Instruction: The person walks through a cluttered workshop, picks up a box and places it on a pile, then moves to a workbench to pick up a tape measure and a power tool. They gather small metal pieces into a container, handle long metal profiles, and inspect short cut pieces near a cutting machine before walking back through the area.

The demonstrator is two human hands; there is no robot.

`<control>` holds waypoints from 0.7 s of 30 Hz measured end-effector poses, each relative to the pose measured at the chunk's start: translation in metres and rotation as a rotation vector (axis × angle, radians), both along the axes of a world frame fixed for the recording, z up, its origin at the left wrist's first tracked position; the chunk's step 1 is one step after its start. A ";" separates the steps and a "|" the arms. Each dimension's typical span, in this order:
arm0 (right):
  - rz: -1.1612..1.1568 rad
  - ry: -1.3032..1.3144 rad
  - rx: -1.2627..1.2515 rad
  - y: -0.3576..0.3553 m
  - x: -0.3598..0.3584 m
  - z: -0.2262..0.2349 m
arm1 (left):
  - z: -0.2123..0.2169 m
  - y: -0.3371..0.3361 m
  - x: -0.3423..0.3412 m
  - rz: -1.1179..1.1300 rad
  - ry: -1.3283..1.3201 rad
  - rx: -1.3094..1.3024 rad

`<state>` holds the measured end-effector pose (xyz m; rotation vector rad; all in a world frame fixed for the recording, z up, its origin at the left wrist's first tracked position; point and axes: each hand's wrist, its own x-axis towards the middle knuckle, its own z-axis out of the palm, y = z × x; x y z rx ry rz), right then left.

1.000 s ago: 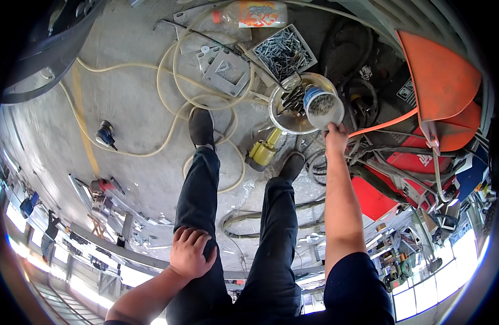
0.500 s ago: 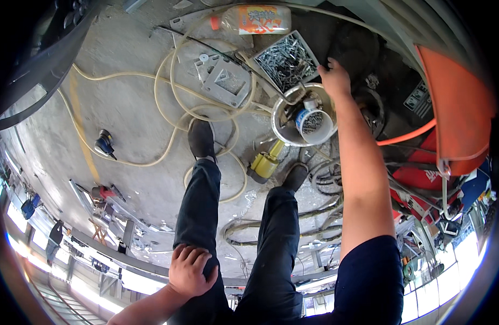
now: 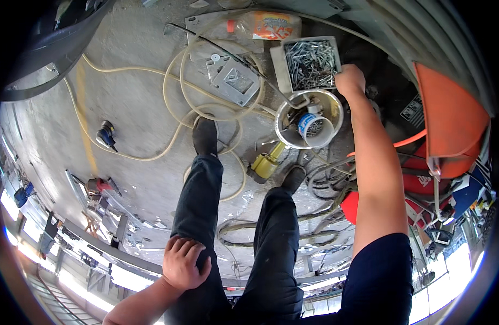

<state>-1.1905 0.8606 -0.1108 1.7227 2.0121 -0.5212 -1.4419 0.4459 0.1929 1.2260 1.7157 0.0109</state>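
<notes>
My right hand point(image 3: 350, 81) is closed on the right edge of an open box point(image 3: 282, 70) filled with loose silvery metal fasteners point(image 3: 310, 60). The box stands tilted at the far side of a round metal bucket point(image 3: 282, 134). Inside the bucket is a white plastic tub point(image 3: 328, 130) with small metal pieces, beside a bent metal rod point(image 3: 286, 99). My left hand point(image 3: 185, 262) lies over my left knee, fingers loosely bent, holding nothing.
A coiled pale hose point(image 3: 168, 97) loops over the concrete floor around a cut metal plate point(image 3: 236, 81). Nearby are a yellow power tool point(image 3: 264, 165), an orange-labelled bottle point(image 3: 268, 26) and a small dark tool point(image 3: 106, 135). An orange panel point(image 3: 449, 119) stands at right.
My right hand has closed on the box's edge. The box has turned and tilted, shifting right. My left hand stays on my knee.
</notes>
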 end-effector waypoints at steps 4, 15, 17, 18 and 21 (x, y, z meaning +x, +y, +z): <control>-0.040 0.141 0.223 -0.025 0.042 0.037 | 0.002 -0.002 0.005 -0.014 0.010 0.011; -0.409 0.274 -0.050 -0.176 0.091 0.239 | 0.015 -0.012 0.022 -0.108 0.129 -0.073; -0.400 0.244 0.021 -0.236 0.149 0.257 | 0.025 -0.015 0.026 -0.070 0.148 -0.048; -0.353 0.235 -0.199 -0.243 0.128 0.306 | 0.027 -0.021 0.032 -0.040 0.160 -0.070; -1.099 0.569 -0.293 -0.301 0.125 0.384 | 0.046 -0.054 0.048 0.060 0.270 -0.020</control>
